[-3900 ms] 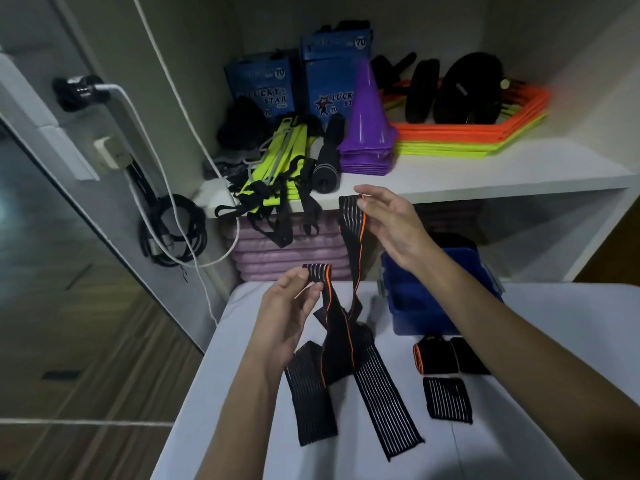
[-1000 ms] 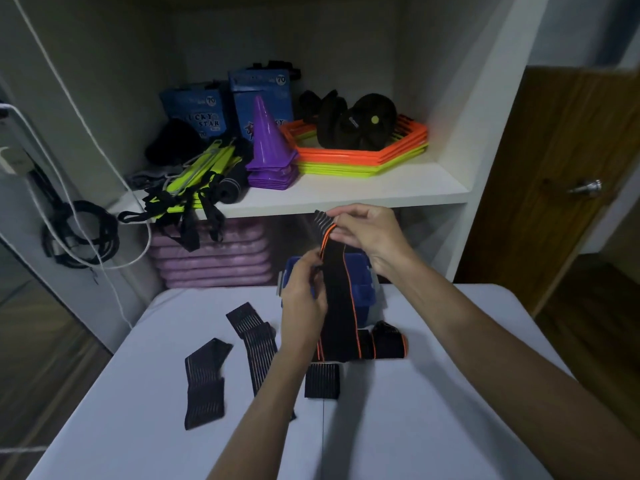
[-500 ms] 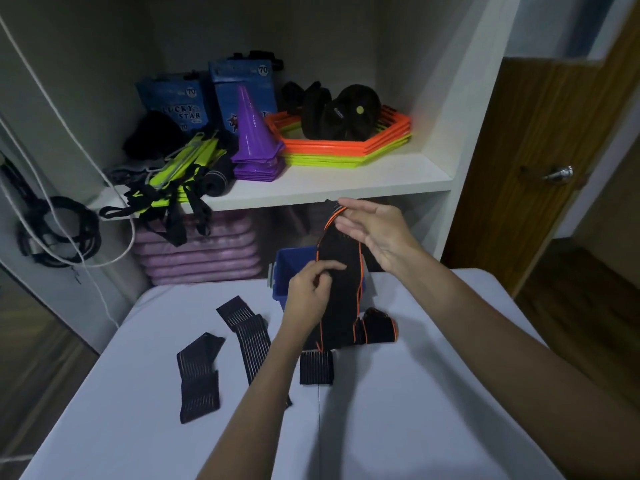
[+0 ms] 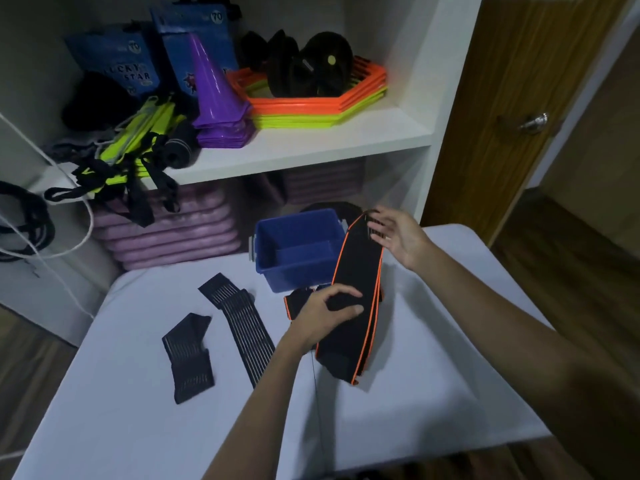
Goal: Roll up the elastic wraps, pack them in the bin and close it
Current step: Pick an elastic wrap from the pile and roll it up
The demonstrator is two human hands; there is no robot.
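A black elastic wrap with orange edges (image 4: 356, 271) is folded double and slopes from the table up past the bin. My left hand (image 4: 327, 313) grips its lower part, thumb across the front. My right hand (image 4: 398, 235) has straight fingers against its top fold. The blue bin (image 4: 294, 268) stands open behind them, and nothing shows inside it. A rolled black and orange wrap (image 4: 298, 301) lies in front of the bin, partly behind my left hand. Two black striped wraps (image 4: 242, 322) (image 4: 188, 358) lie flat at the left.
The white table (image 4: 398, 410) has its front edge close to me and its right edge beside a wooden door (image 4: 512, 98). Behind the bin a white shelf (image 4: 311, 143) holds purple cones, orange and yellow hexagon rings, black discs and strapped gear. Purple mats are stacked under it.
The wrap has come down from upright in front of the bin to a slope with its lower end on the table. My right hand has opened flat against its top.
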